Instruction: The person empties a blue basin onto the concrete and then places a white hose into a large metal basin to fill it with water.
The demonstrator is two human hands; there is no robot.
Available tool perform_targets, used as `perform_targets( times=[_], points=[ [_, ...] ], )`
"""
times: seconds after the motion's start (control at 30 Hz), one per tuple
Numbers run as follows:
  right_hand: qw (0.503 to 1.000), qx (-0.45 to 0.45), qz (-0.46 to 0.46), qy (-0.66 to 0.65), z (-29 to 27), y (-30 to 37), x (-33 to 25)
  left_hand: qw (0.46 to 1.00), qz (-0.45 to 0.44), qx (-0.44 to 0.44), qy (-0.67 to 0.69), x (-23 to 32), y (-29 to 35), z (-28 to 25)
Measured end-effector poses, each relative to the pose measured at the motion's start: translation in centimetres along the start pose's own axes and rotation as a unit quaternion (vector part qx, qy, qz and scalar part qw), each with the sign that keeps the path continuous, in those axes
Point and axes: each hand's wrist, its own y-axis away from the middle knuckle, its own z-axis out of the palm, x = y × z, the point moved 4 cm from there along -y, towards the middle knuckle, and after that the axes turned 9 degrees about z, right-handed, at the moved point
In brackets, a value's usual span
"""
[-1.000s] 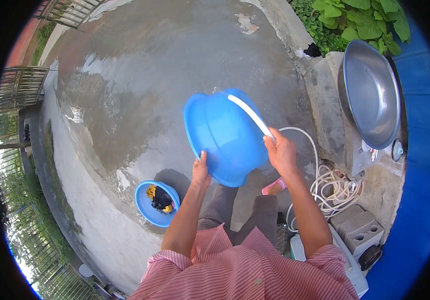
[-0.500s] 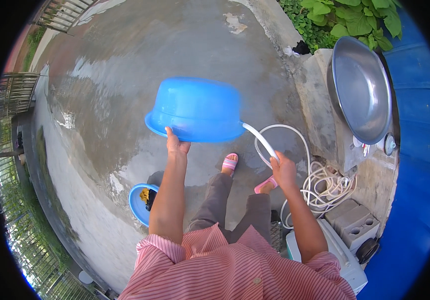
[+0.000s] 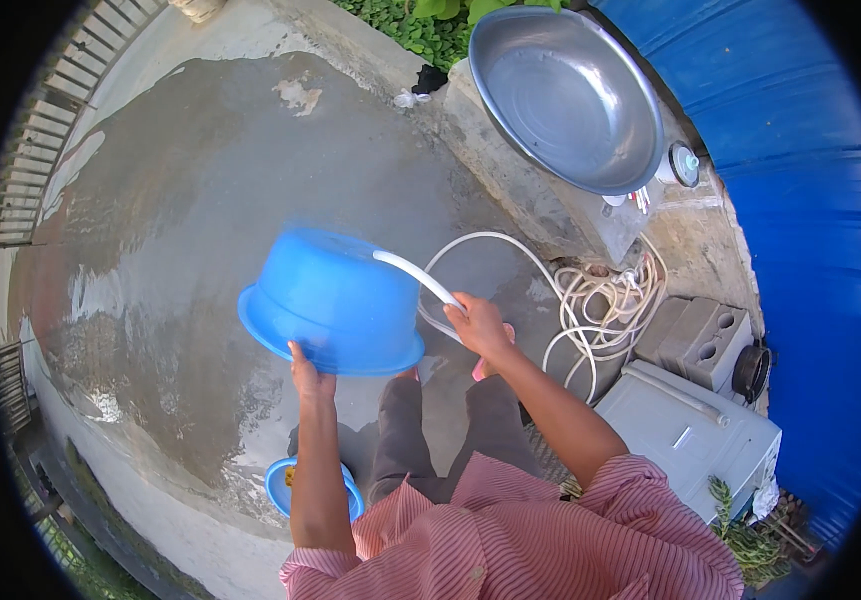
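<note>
A large blue plastic basin (image 3: pixel 335 300) is held up, its outer wall and underside toward me and its rim to the near left. My left hand (image 3: pixel 310 375) grips that rim, thumb on the outside and fingers hidden behind it. Wrapped around a white hose (image 3: pixel 420 275) is my right hand (image 3: pixel 480 325). The hose's end points at the basin's underside. Whether water runs from it, I cannot tell. Below my left forearm, a small blue basin (image 3: pixel 273 488) with something yellowish in it rests on the ground.
Coiled hose (image 3: pixel 600 305) lies at the right, near concrete blocks (image 3: pixel 695 340) and a grey appliance (image 3: pixel 685 440). A large metal basin (image 3: pixel 565 100) leans on a concrete ledge (image 3: pixel 480 150), with a lidded container (image 3: pixel 683 165) beside it. Wet concrete (image 3: pixel 170 200) spreads ahead and left. A blue wall (image 3: pixel 800 250) stands right.
The view has turned right. My left hand still holds the basin, which now shows more of its underside. The hose end has shifted from beside the basin's rim to its underside.
</note>
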Motion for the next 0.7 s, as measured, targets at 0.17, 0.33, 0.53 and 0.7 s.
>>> perform_targets(
  times=[0.17,0.33,0.53,0.7],
  points=[
    [0.901,-0.003,0.294,-0.319,-0.7,-0.3,10.5,0.999,-0.025,-0.02,-0.034,-1.2,0.3,0.5],
    [0.821,0.026,0.377,-0.427,-0.8,0.2,19.0,0.997,-0.048,0.014,-0.06,-1.1,1.4,1.3],
    [0.881,0.029,0.342,-0.327,-4.1,-2.0,21.3,0.993,-0.038,-0.022,-0.11,-3.3,2.2,2.7],
    [0.96,0.068,0.218,-0.165,-5.8,-7.9,22.8,0.99,-0.027,-0.01,-0.141,-4.9,3.5,4.1]
  ],
)
